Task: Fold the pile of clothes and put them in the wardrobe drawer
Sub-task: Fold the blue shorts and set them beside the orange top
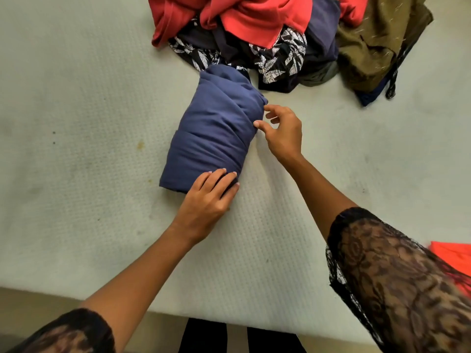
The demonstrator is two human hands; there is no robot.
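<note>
One head-worn wide-angle view looks steeply down and slightly forward from above the near edge of a pale green textured mattress (76,154), at close range; a heap of mixed coloured clothes (267,29) meets the frame's top edge.

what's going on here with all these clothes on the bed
A person is folding clothes on a pale mattress. A navy garment lies folded into a thick bundle. The left hand rests on its near corner, and the right hand is at its right edge, fingers loosely curled, holding nothing. The pile of unfolded clothes sits just behind it.
</note>
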